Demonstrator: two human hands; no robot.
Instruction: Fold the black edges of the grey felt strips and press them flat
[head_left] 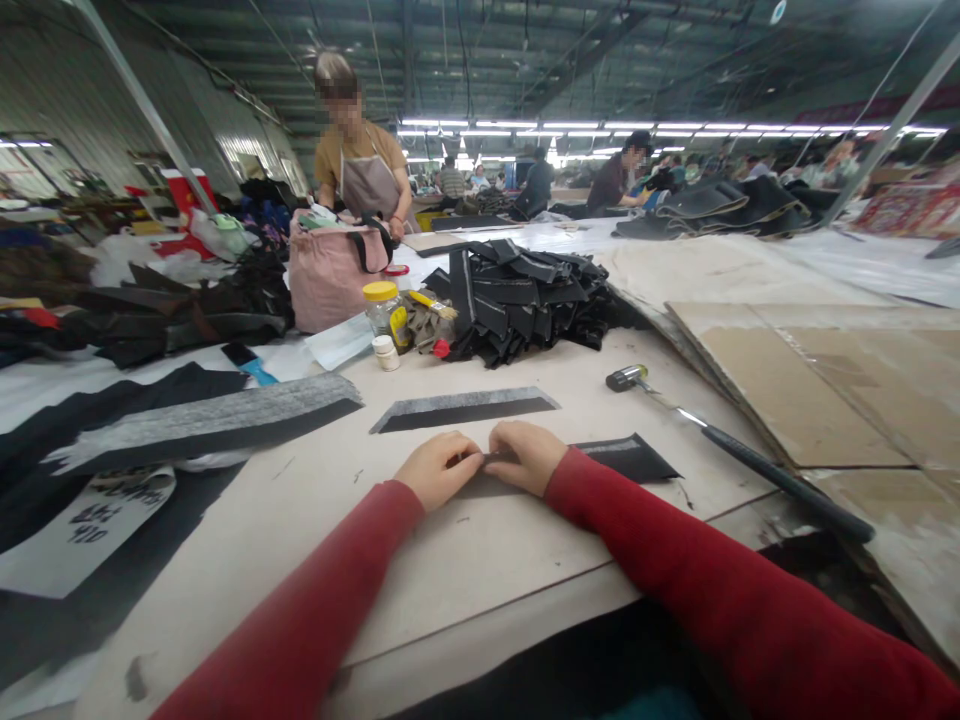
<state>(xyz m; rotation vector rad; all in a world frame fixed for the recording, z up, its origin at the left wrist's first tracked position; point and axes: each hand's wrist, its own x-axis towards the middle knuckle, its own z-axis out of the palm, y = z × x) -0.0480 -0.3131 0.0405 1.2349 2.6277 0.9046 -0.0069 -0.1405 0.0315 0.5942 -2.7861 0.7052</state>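
My left hand [441, 468] and my right hand [527, 456] meet over the pale work board [300, 540]. Fingers and thumbs of both are pinched on the edge of a black fabric strip [630, 458], whose far end shows past my right wrist. Most of that strip is hidden by my hands and sleeve. Just beyond them lies another black strip [465, 408] with a grey upper band and slanted ends. To the left is a stack of longer strips [217, 415], grey on top and black along the near edge.
A hammer [739, 455] lies at the right, near cardboard sheets [825, 380]. Behind the board are a heap of black pieces [525, 295], a yellow-lidded jar [386, 315], a small white bottle [385, 352] and a pink bag [337, 270]. A person in an apron [367, 175] stands beyond.
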